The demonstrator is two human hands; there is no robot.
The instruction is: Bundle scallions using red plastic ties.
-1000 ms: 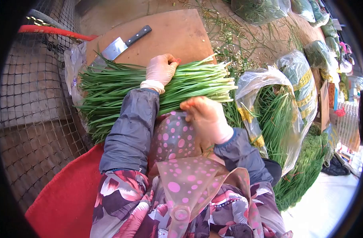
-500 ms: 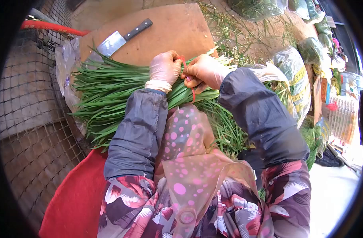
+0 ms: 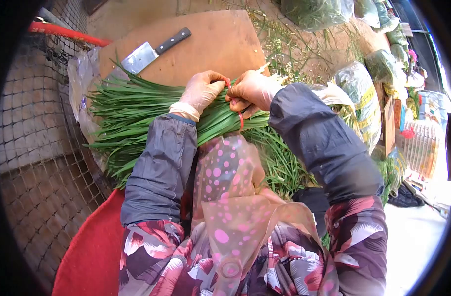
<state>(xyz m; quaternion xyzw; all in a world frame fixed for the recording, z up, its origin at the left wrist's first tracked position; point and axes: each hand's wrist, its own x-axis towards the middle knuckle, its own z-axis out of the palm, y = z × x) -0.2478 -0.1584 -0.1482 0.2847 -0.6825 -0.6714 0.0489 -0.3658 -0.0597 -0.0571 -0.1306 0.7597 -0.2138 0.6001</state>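
Observation:
A thick bundle of green chives (image 3: 132, 116) lies across my lap and the near edge of a wooden board (image 3: 215, 42). Around its stem end runs a red tie (image 3: 241, 121). My left hand (image 3: 200, 92), in a thin pale glove, is closed at the fingertips on the tie at the top of the bundle. Right beside it, my right hand (image 3: 255, 91) pinches the tie too, with its fingers curled over the stems. The exact grip of the fingertips is partly hidden. More loose chives (image 3: 279, 160) lie under my right forearm.
A cleaver (image 3: 154, 52) with a black handle rests on the board. Netting (image 3: 43, 163) stands at the left, beside a red cloth (image 3: 92, 246). Plastic bags of greens (image 3: 361, 96) stand at the right. Cut scraps (image 3: 309, 49) litter the ground beyond the board.
My left wrist and forearm have shifted a little to the left and the hand has tilted. The right hand stays almost in place at the tie.

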